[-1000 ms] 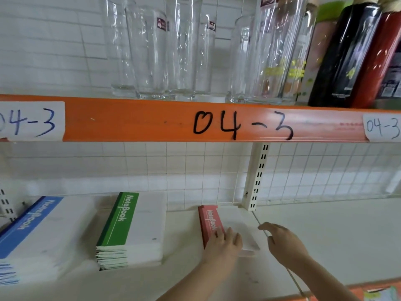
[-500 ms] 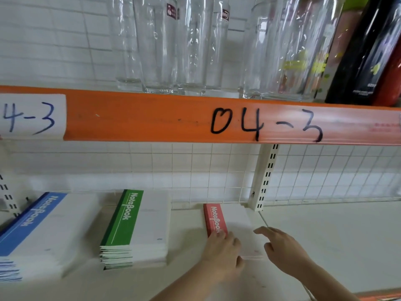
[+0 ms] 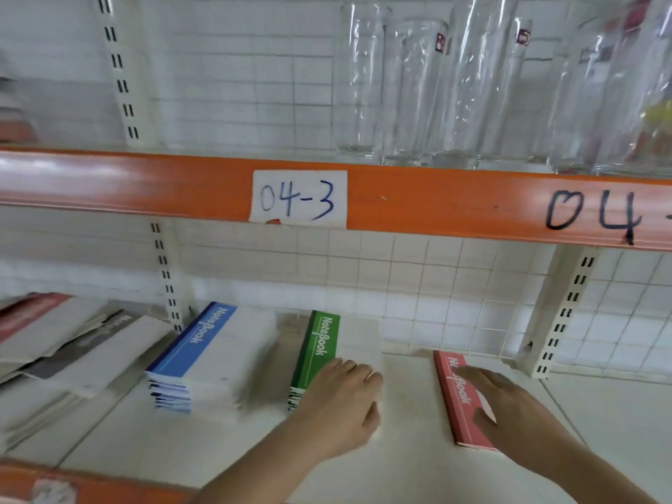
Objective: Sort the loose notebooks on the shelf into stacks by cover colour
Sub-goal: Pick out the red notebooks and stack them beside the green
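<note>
Under right hand (image 3: 509, 409): red notebook (image 3: 459, 401), spine front-to-back.

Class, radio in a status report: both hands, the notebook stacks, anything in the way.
Left hand flat on green stack. Right hand flat on red notebook. Blue stack done; loose pile remains.

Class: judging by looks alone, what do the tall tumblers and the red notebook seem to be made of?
Tall tumblers: clear glass, probably; see-through walls with bright streaky reflections and thick bases.
Red notebook: paper pages under a matte card cover, apparently; flat printed red band, no shine, thin pale page edge.
</note>
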Demonstrator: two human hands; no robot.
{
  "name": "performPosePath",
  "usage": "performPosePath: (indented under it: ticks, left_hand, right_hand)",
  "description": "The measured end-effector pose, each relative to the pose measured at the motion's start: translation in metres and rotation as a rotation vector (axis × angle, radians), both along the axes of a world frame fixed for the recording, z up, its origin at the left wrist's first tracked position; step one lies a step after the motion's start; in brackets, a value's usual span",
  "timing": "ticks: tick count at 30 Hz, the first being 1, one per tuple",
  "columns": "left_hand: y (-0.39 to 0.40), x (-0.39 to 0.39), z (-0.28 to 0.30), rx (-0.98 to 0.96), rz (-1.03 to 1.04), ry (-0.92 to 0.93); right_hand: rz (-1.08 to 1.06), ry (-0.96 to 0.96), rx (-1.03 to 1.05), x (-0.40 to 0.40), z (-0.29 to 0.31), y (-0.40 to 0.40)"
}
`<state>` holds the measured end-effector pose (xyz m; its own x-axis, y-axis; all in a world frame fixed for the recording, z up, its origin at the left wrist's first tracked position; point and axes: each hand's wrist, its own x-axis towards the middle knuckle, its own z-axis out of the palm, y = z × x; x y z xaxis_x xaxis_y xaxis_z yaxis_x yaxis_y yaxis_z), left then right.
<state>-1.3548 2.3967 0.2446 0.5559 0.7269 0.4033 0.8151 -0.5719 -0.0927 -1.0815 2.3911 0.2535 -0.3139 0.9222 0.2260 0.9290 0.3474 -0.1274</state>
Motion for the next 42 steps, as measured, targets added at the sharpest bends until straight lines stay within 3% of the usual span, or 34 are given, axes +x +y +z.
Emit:
performPosePath:
  ticks: [5,14,21,30,34,42]
  left_hand:
    - [-0.018,-0.072,0.008,0.000,0.087,-0.009]
    - [-0.042,-0.205,0.006,0.019,0.223,0.029]
    - [-0.049,-0.316,0.009,0.027,0.246,0.037]
    - [-0.053,-0.455,0.010,0.056,0.254,0.071]
    - [-0.059,-0.512,0.009,0.058,0.258,0.052]
    - [-0.067,-0.604,0.009,0.044,0.315,0.026]
  right_hand:
    - [0.100,0.026,0.049,-0.036,-0.004,0.011]
    - [0.175,-0.124,0.182,-0.141,0.019,0.003]
    - [0.129,-0.115,0.086,-0.236,0.009,0.004]
    - [0.141,-0.098,0.062,-0.392,0.015,0.003]
    - [0.249,0.008,0.064,-0.468,0.009,0.007]
    - [0.405,-0.015,-0.005,-0.614,0.000,0.018]
